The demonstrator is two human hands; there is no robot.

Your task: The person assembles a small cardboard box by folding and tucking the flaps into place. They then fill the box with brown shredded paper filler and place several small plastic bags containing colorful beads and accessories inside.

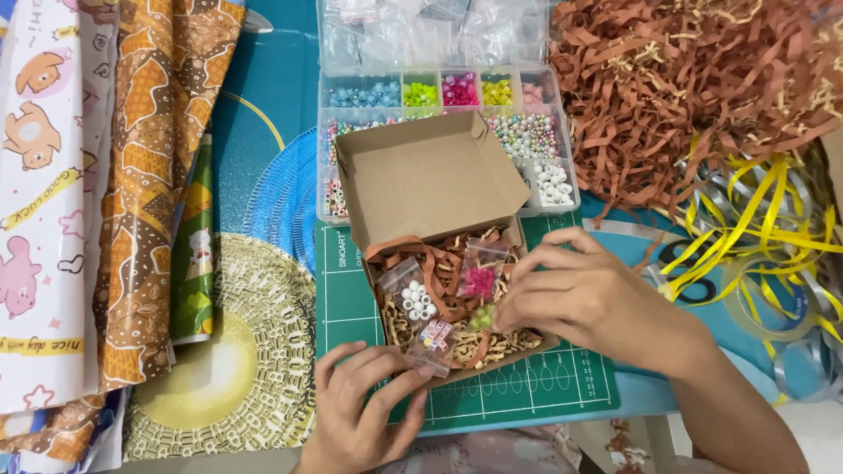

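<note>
My left hand (364, 408) is pinching a small bag of letter beads (433, 341) at the near edge of the cardboard box (421, 175), while my right hand (584, 298) is closing its fingers over a green-bead bag (481, 318) inside it.

Hidden and cut-off parts around the cardboard box (439, 254)

The box's raised lid covers the middle compartments of the bead organiser (443, 92) behind it. The right hand (597, 303) hides the box's right corner, and the green bead bag (481, 318) under its fingers is too covered to make out.
</note>
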